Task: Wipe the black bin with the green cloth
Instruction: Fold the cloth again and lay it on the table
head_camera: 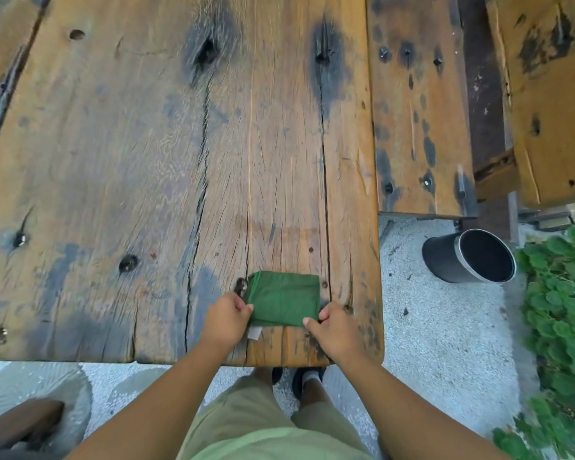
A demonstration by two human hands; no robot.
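A folded dark green cloth [283,299] lies flat near the near edge of a weathered wooden plank table [146,161], slightly right of the table's middle, with a small white label [255,333] showing at its near left corner. The person's left hand [227,318] pinches the cloth's near left corner, thumb on top and fingers curled at the edge, while the right hand [333,327] grips the near right corner in much the same way, thumb lying across the fabric. Both forearms reach in from the near side over a pair of light green shorts [263,423]. The round black bin with a shiny metal rim [468,257] stands on pale gravel ground [445,327] to the right of the table, well apart from the cloth and untouched by either hand; through the wide lens it looks tilted, its open mouth facing right, and the inside is dark. Far from the bin, beside the table, runs a wooden bench [419,111] with dark stains and bolt heads. Leafy green plants [561,310] grow at the right edge, just beside the bin. The table top carries long cracks, dark knots and metal bolts.
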